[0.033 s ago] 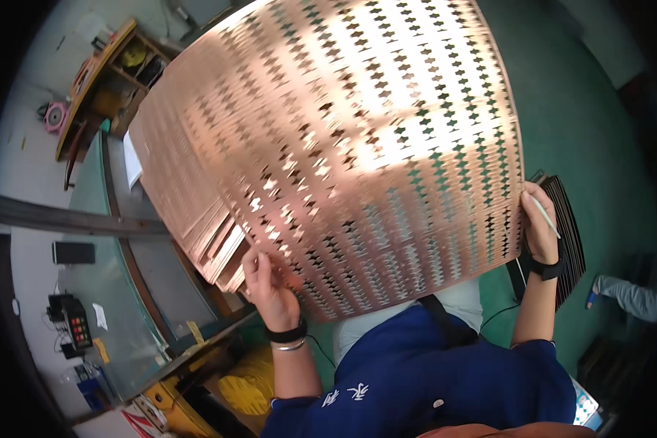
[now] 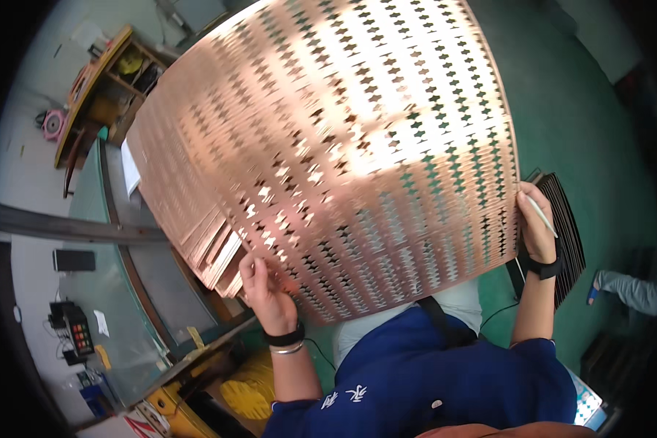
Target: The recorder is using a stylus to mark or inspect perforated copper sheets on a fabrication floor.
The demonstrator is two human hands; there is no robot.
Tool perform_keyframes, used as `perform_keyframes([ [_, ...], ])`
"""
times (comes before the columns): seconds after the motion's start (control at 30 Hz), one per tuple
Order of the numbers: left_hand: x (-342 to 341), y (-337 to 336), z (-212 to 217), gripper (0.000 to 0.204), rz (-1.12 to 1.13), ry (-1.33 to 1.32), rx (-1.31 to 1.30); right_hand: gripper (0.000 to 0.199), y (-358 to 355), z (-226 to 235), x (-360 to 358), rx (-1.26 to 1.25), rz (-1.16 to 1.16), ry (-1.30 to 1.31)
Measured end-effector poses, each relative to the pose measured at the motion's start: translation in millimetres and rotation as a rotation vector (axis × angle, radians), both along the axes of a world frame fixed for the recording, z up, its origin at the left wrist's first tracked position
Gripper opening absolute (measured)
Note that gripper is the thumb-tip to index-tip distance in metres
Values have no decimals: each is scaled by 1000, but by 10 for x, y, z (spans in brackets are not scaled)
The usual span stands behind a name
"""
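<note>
White characters [image 2: 343, 396] stand out on the chest of the dark blue shirt [image 2: 423, 372] at the bottom of the frame, beside a small pale round mark; no other writing can be made out. A control box [image 2: 78, 330] with red and orange buttons, at lower left, is too small to read.

The top of the copper-coloured sheet [image 2: 372, 171] is cut off by the upper edge of the frame, and its broad face hides much of what lies beneath. A co-worker's leg [image 2: 635, 293] in grey cloth is cut off at the right, and the dark rim swallows the corners.

The sheet fills the upper middle of the frame, thin, shiny and bowed, punched with rows of small star-like holes; a glare washes out its upper right part. At its left, a stack of similar plates [image 2: 201, 244] shows uneven, fanned edges near the worktop [image 2: 113, 292].

The left hand [image 2: 269, 298] pinches the sheet's lower left edge with bent fingers. The right hand [image 2: 535, 226] grips its right edge, fingers partly hidden behind it, and also carries a slim pale stick [image 2: 542, 217]. Just beyond that hand stands a dark ribbed stack [image 2: 568, 233].
</note>
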State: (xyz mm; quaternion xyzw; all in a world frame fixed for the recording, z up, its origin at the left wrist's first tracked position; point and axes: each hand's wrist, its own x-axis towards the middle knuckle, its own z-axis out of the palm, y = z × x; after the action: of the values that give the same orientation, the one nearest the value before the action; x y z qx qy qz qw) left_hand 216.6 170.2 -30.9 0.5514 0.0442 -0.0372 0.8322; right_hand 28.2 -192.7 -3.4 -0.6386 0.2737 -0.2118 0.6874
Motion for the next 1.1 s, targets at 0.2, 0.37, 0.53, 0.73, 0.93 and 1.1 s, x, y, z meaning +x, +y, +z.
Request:
perform_keyframes([
  [0.2, 28, -72, 86, 11, 12, 16, -6, 24, -78, 119, -11, 50, 34, -23],
  [0.37, 39, -83, 80, 14, -10, -17, -2, 25, -133, 152, -3, 33, 64, -47],
  [0.53, 40, -112, 114, 19, -8, -34, -12, 25, -176, 211, -16, -20, 68, -56],
  [0.73, 22, -136, 183, 19, 5, -33, -31, 23, -173, 298, -56, -69, 74, -13],
  [0.93, 15, -147, 225, 19, -26, -93, -81, 22, -150, 331, -122, -84, 56, -28],
  [1.1, 7, -117, 220, 16, -50, -133, -125, 22, -114, 303, -175, -101, 41, -53],
])
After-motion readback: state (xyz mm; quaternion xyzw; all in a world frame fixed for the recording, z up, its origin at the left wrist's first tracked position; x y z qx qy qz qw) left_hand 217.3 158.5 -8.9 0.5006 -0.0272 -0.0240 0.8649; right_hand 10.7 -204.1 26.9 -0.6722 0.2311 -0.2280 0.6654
